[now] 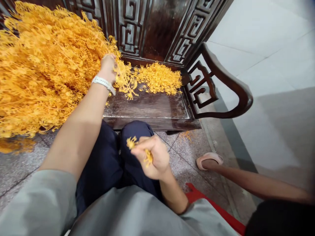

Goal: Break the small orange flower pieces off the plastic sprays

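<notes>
My left hand (108, 67), with a pale watch strap round the wrist, is at the right edge of a large heap of yellow-orange plastic flower sprigs (54, 65). Its fingers are curled, partly hidden, round a branched yellow sprig (126, 80) that hangs out to its right over the bench seat. Close to my lap, my right hand (155, 157) is closed, thumb against the fingers. Small yellow flower pieces (148, 158) stick out from its grip on both sides. A smaller pile of loose yellow flower pieces (159, 78) lies on the seat, right of my left hand.
The dark carved wooden bench (150, 106) has a lattice back and a curved armrest (242, 101) at the right. Another person's leg and pale shoe (209, 160) are on the right. A red object (194, 193) stands beside my right forearm. Yellow scraps (188, 135) lie on the speckled floor.
</notes>
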`<state>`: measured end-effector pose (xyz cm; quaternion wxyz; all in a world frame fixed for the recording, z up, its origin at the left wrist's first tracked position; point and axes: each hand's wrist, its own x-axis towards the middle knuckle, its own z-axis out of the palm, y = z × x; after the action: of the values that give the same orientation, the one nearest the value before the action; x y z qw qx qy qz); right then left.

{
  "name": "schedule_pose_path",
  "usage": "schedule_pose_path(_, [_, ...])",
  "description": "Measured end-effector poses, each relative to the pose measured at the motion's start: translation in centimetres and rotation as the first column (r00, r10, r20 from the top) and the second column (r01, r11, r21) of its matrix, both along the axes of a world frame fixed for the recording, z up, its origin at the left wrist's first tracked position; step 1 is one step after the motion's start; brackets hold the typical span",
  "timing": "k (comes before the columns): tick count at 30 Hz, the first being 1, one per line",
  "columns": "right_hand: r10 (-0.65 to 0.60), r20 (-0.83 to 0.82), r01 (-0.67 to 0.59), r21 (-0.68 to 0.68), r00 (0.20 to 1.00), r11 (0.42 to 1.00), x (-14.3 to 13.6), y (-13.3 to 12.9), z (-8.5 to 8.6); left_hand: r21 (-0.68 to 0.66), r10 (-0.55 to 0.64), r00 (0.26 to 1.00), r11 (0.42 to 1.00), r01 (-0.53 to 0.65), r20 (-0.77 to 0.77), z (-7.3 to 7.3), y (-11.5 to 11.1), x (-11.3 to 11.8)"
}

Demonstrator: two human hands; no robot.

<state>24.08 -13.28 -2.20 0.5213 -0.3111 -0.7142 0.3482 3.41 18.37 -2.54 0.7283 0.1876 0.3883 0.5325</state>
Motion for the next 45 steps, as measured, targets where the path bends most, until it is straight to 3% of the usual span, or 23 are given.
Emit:
schedule_pose_path(2, [0.281, -0.032, -0.282, -0.089, 0.959, 0.955, 1.0, -1.3, 1.0, 0.077, 0.097, 0.995, 0.992, -0.097, 0.004, 0.3, -0.4, -1.1])
schedule_pose_path(3, [0.426, -0.036, -0.427, -0.118, 0.904, 0.897, 1.6, -1.3, 1.6, 0.108, 0.129, 0.992, 0.986, -0.129, 0.01, 0.5, -0.6, -1.4])
schedule_pose_path(6, [0.772, -0.029, -0.771, -0.072, 0.635, 0.632, 3.5, 0.7, 2.7, 0.138, 0.105, 0.994, 0.985, -0.105, 0.005, 1.0, -1.3, -1.0])
schedule_pose_path(7, [0.835, -0.052, -0.836, -0.022, 0.548, 0.548, 4.0, 1.9, 2.8, 0.136, 0.093, 0.996, 0.986, -0.092, -0.003, 1.2, -1.6, -0.7])
schedule_pose_path(8, [0.86, -0.115, -0.863, 0.039, 0.497, 0.504, 4.5, 3.4, 2.7, 0.129, 0.086, 0.996, 0.988, -0.084, -0.013, 1.3, -1.7, -0.4])
schedule_pose_path(9, [0.838, -0.22, -0.846, 0.088, 0.499, 0.526, 4.8, 5.2, 2.5, 0.122, 0.086, 0.996, 0.989, -0.082, -0.021, 1.4, -1.9, -0.2])
schedule_pose_path(11, [0.619, -0.483, -0.683, 0.057, 0.619, 0.728, 5.4, 9.4, 1.7, 0.118, 0.095, 0.995, 0.989, -0.092, -0.023, 1.5, -2.3, 0.1])
schedule_pose_path(12, [0.389, -0.588, -0.522, -0.067, 0.709, 0.851, 5.6, 11.8, 1.2, 0.12, 0.098, 0.995, 0.988, -0.095, -0.017, 1.5, -2.5, 0.2])
schedule_pose_path(13, [0.162, -0.601, -0.364, -0.231, 0.783, 0.902, 5.7, 14.1, 0.6, 0.126, 0.093, 0.996, 0.988, -0.091, -0.007, 1.5, -2.6, 0.3])
schedule_pose_path(14, [-0.037, -0.601, -0.252, -0.39, 0.799, 0.886, 5.8, 16.4, 0.1, 0.132, 0.082, 0.997, 0.988, -0.082, 0.0, 1.5, -2.8, 0.3])
schedule_pose_path(15, [-0.235, -0.608, -0.185, -0.547, 0.758, 0.817, 5.9, 18.3, -0.5, 0.137, 0.071, 0.998, 0.988, -0.07, 0.001, 1.5, -3.0, 0.4])
schedule_pose_path(16, [-0.436, -0.583, -0.135, -0.691, 0.686, 0.711, 5.9, 19.8, -1.1, 0.143, 0.057, 0.998, 0.988, -0.057, -0.002, 1.6, -3.1, 0.5])
schedule_pose_path(18, [-0.644, -0.538, -0.134, -0.813, 0.544, 0.567, 5.7, 21.1, -2.4, 0.143, 0.045, 0.999, 0.989, -0.041, -0.021, 1.7, -3.4, 0.8])
schedule_pose_path(19, [-0.682, -0.534, -0.16, -0.831, 0.499, 0.533, 5.5, 21.1, -3.0, 0.14, 0.042, 0.998, 0.989, -0.036, -0.037, 1.9, -3.5, 1.0])
schedule_pose_path(22, [-0.65, -0.577, -0.28, -0.814, 0.495, 0.51, 4.4, 19.2, -4.7, 0.18, -0.005, 0.994, 0.983, 0.025, -0.111, 2.3, -3.9, 2.2])
schedule_pose_path(25, [-0.556, -0.588, -0.341, -0.803, 0.588, 0.489, 2.7, 17.1, -5.6, 0.282, -0.076, 0.974, 0.95, 0.136, -0.213, 2.7, -4.4, 3.8])
schedule_pose_path(29, [-0.263, -0.645, -0.5, -0.74, 0.718, 0.449, 0.8, 16.4, -5.0, 0.38, -0.093, 0.93, 0.894, 0.235, -0.357, 3.3, -5.8, 6.1])
schedule_pose_path(32, [-0.101, -0.686, -0.599, -0.69, 0.721, 0.406, 0.4, 16.4, -4.2, 0.478, -0.041, 0.852, 0.813, 0.332, -0.522, 3.4, -6.6, 7.4])
schedule_pose_path(36, [-0.067, -0.705, -0.604, -0.649, 0.706, 0.463, 0.1, 16.1, -3.8, 0.647, 0.229, 0.711, 0.652, 0.395, -0.664, 2.8, -6.9, 8.0])
schedule_pose_path(38, [-0.043, -0.69, -0.579, -0.638, 0.722, 0.508, -0.2, 15.9, -4.1, 0.684, 0.338, 0.644, 0.599, 0.416, -0.687, 2.5, -6.8, 8.0])
schedule_pose_path(42, [-0.051, -0.638, -0.447, -0.592, 0.769, 0.671, -0.6, 15.6, -4.9, 0.694, 0.389, 0.606, 0.584, 0.42, -0.694, 2.2, -6.4, 7.4])
schedule_pose_path(45, [-0.085, -0.609, -0.36, -0.57, 0.789, 0.738, -0.4, 15.6, -5.4, 0.724, 0.387, 0.646, 0.561, 0.401, -0.658, 2.3, -6.2, 7.1])
